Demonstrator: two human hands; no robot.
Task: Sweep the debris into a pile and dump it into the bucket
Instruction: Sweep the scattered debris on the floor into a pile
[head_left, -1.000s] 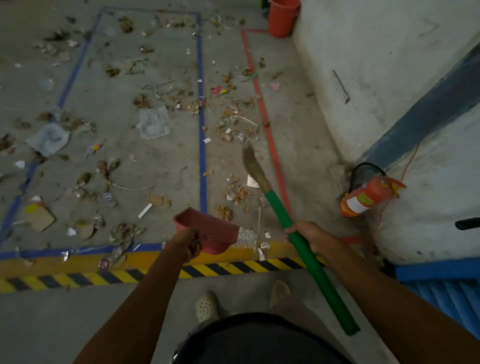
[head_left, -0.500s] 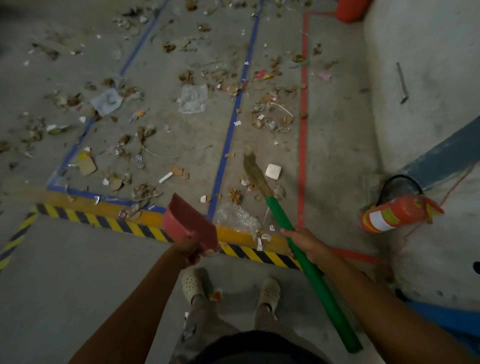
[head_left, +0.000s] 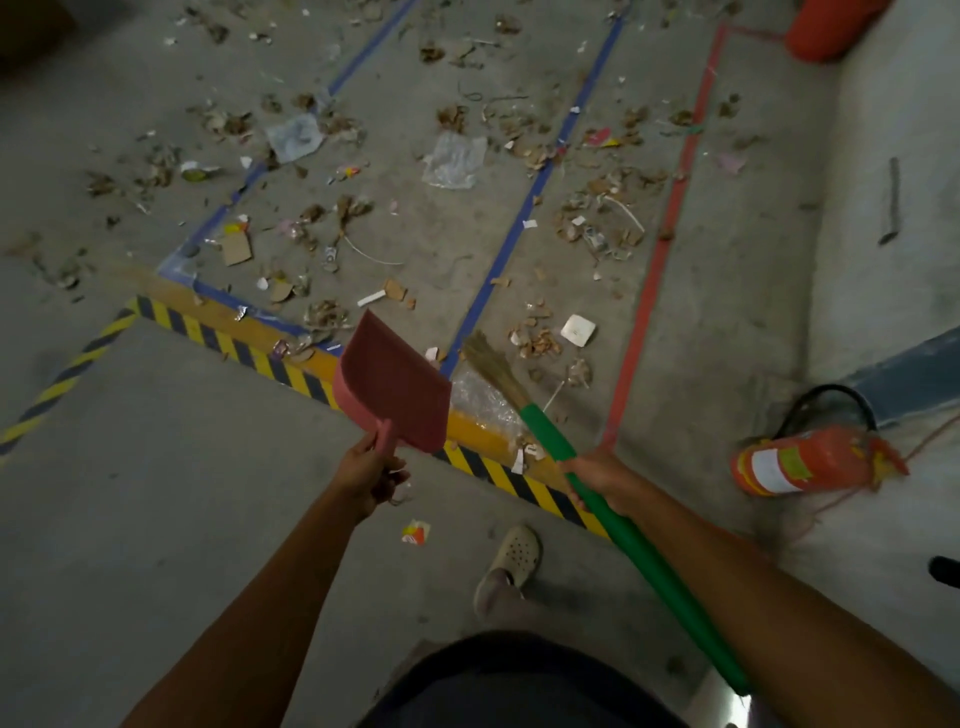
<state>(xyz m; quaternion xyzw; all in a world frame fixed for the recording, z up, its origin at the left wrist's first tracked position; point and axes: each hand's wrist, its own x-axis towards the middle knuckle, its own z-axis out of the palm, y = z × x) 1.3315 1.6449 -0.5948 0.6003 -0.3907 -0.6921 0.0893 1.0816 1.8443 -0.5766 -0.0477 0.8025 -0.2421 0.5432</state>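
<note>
My left hand (head_left: 366, 475) grips the handle of a red dustpan (head_left: 395, 384), held up above the yellow-and-black striped line. My right hand (head_left: 597, 475) grips the green handle of a broom (head_left: 623, 535); its straw head (head_left: 491, 364) points at the floor near the blue tape line. Debris (head_left: 597, 223) of dry leaves, paper scraps and plastic wrappers lies scattered over the concrete floor ahead. An orange bucket (head_left: 826, 31) stands at the top right corner, partly cut off by the frame.
A red fire extinguisher (head_left: 810, 462) lies on the floor at the right by a white wall (head_left: 883, 208). Blue tape (head_left: 524, 218) and red tape (head_left: 660, 254) lines run away from me. My foot in a pale clog (head_left: 511, 556) stands behind the striped line.
I have stepped back and to the left, so the debris and bucket shifted right in view. The dustpan has tilted up more. Both hands keep their grips.
</note>
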